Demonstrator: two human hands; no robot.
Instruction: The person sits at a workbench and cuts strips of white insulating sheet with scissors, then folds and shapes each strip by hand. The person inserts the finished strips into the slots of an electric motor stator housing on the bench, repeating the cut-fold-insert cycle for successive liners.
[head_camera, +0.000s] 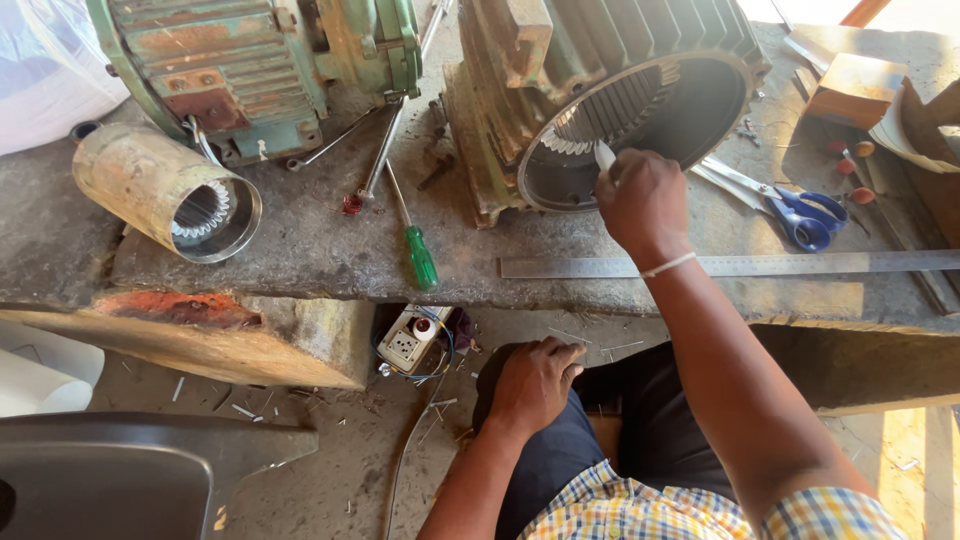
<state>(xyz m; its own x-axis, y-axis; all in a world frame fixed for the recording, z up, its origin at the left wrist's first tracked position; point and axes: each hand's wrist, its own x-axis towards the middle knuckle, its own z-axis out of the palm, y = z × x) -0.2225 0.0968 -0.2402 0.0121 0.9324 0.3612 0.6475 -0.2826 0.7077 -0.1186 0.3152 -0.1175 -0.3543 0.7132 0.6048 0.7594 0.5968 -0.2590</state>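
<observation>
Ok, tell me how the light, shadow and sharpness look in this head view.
Head view: daylight, sharp across the bench. Overexposed patch at the top right corner beyond the wooden block. The right hand holding a white strip at the motor housing is crisp. The left hand rests on the knee in softer shade. Edges bend slightly, wide-angle.

stone bench (300, 250), motors (600, 90), ruler (740, 265), scissors (790, 205)
</observation>
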